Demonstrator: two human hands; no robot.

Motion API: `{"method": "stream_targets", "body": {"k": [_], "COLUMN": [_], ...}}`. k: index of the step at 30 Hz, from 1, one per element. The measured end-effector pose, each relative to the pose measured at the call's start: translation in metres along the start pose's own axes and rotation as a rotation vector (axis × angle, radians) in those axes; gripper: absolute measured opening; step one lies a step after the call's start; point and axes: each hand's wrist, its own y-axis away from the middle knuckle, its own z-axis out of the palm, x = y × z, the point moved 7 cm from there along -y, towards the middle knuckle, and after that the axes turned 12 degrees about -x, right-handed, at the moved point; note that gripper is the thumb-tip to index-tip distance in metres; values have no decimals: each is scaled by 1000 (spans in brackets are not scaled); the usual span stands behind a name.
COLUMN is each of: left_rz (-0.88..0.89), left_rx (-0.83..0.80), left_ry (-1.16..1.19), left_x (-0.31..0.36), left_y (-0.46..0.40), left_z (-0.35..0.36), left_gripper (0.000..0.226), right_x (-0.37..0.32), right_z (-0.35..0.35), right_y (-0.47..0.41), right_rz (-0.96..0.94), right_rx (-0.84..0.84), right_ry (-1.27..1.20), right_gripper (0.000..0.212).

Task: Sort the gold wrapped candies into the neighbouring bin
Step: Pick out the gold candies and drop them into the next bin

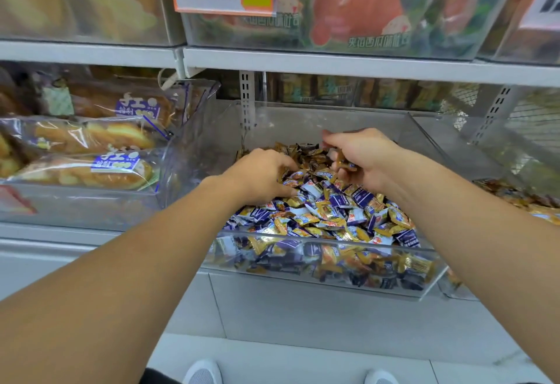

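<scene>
Two grey shoes (203, 373) show at 6 o'clock on the floor. Above them a clear bin (318, 274) holds mixed purple, white and gold wrapped candies (330, 211). The left hand (257, 176) rests in the pile, fingers curled into the candies. At 1 o'clock the right hand (363, 153) pinches a few wrappers. The neighbouring bin (521, 199) lies at 3 o'clock, bread packs (85, 168) at 9.

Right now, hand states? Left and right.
Left hand: fingers curled into the candy pile, grip cannot be told.
Right hand: holding gold wrapped candies.
</scene>
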Motion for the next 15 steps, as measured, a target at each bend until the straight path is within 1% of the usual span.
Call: {"method": "stream_targets", "body": {"k": [1, 3, 4, 5, 6, 7, 8, 9, 10, 12, 15], "left_rz": [3, 48, 67, 70, 51, 12, -39, -87, -119, -127, -61], "left_rx": [32, 113, 150, 177, 193, 200, 201, 201, 209, 213, 189], "left_ry": [0, 17, 73, 175, 329, 547, 805, 1064, 1287, 1606, 1891], "left_x": [2, 9, 10, 9, 4, -3, -10, -16, -20, -24, -20], "left_y": [-1, 0, 1, 1, 0, 0, 0, 2, 4, 6, 10], "left_z": [-1, -5, -7, -10, -12, -14, -13, -11, -10, -6, -5], "left_gripper": [45, 27, 20, 17, 16, 15, 14, 13, 14, 19, 28], "right_x": [-5, -14, -19, -27, -36, -42, -42, -37, -29, -15, -13], "right_z": [-1, -3, -6, -11, -14, -13, -8, -3, 3, 14, 16], "right_y": [1, 2, 3, 3, 1, 0, -1, -3, -5, -7, -8], "right_rz": [-48, -104, -134, -170, -211, -243, -239, -201, -157, -105, -156], "right_rx": [37, 69, 90, 136, 185, 197, 179, 134, 85, 57, 107], "right_ry": [131, 257, 341, 506, 737, 957, 1127, 1241, 1312, 1425, 1491], "right_gripper": [24, 28, 29, 29, 27, 26, 26, 28, 31, 36, 25]}}
